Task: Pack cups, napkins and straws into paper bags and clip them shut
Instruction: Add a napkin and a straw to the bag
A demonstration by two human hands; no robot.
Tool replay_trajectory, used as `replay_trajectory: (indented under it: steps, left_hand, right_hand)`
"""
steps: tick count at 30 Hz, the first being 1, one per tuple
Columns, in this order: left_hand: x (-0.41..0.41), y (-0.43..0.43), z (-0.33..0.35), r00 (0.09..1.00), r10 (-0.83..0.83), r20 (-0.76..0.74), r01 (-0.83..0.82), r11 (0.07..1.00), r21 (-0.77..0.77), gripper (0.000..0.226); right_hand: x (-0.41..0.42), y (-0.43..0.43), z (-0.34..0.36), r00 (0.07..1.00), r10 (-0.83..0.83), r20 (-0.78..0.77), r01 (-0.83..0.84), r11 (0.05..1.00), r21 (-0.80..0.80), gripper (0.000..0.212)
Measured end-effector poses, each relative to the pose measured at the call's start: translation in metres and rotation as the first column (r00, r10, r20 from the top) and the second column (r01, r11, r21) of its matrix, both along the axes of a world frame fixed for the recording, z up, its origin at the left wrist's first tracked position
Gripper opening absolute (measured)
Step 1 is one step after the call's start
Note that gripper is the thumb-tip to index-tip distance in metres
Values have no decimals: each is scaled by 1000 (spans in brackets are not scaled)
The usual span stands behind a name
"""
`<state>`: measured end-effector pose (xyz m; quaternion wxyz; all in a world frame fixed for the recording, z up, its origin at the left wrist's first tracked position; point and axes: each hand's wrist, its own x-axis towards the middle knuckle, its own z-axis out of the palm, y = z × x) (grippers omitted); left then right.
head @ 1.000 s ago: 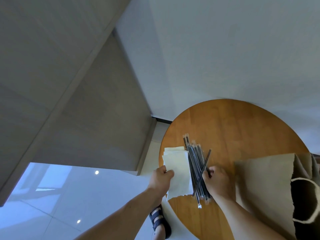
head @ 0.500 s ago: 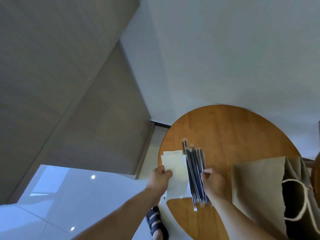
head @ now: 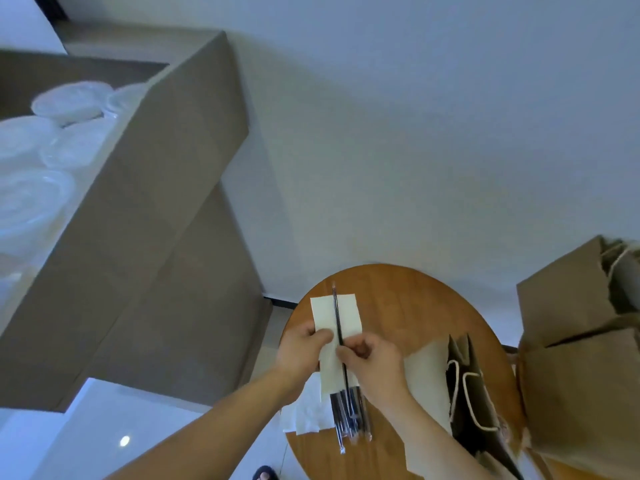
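I'm seeing the napkin [head: 350,313] and one straw [head: 337,317] being held together above the table [head: 415,306] | left hand [head: 304,348] pinching the napkin, right hand [head: 375,363] pinching the straw | neither going into the open bag [head: 465,393] yet (its inside is hidden) | I'm judging packing and clipping as remaining

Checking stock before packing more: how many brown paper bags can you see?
3. One open brown paper bag with rope handles is on the round wooden table; an upper bag and a lower bag sit at the right edge. More may be hidden.
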<state>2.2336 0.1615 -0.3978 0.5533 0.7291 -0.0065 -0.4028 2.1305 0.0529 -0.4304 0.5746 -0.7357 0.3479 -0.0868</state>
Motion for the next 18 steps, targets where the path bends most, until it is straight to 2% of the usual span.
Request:
replay_trajectory:
  steps: [4,6,8,10,15,18]
  left_hand:
    - [-14,-17,35,987,-100,123,110,991,-78,25]
    - [-20,-29,50,975,-136,179,157,981,-114,19]
    - [-26,-41,66,964,-157,213,192,969,-154,16]
    - [-31,-54,82,956,-196,218,243,946,-214,17]
    - [-46,-82,108,930,-292,221,351,883,-311,15]
    - [-55,-99,113,913,-307,270,384,870,-310,18]
  right_hand:
    - [-12,-16,41,998,-28,53,27,1000,15,16]
    - [-21,-23,60,992,-95,88,100,994,-48,21]
    - [-30,-31,80,978,-150,145,163,983,-83,37]
    - [-39,-44,98,961,-160,226,167,986,-14,48]
    - [-64,-79,125,972,-115,205,125,991,-39,20]
    - [-76,-92,132,960,-158,232,168,986,-21,19]
